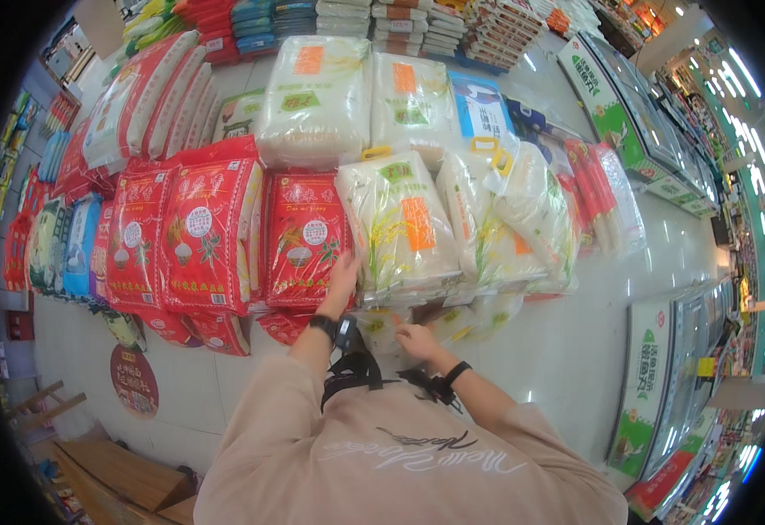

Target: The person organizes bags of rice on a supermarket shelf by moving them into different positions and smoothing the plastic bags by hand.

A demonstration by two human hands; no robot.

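A clear-wrapped white rice bag (pixel 401 223) with an orange panel and a yellow handle stands tilted in front of me. Against its lower left side lies my left hand (pixel 343 279), fingers extended, between it and a red rice bag (pixel 307 236). My right hand (pixel 416 341) is below the white bag's bottom edge with its fingers curled. It is close to another clear-wrapped bag (pixel 379 328) on the lower level, and whether it grips plastic there cannot be made out. To the right lean more white rice bags (pixel 537 203) with yellow handles.
More red bags (pixel 202 230) stand to the left, and large white sacks (pixel 315 98) rise behind. Stacked bags (pixel 343 20) line the back. Glass-topped freezer cases (pixel 665 380) flank the tiled floor (pixel 566 348) at right. A brown cardboard box (pixel 120 472) lies at lower left.
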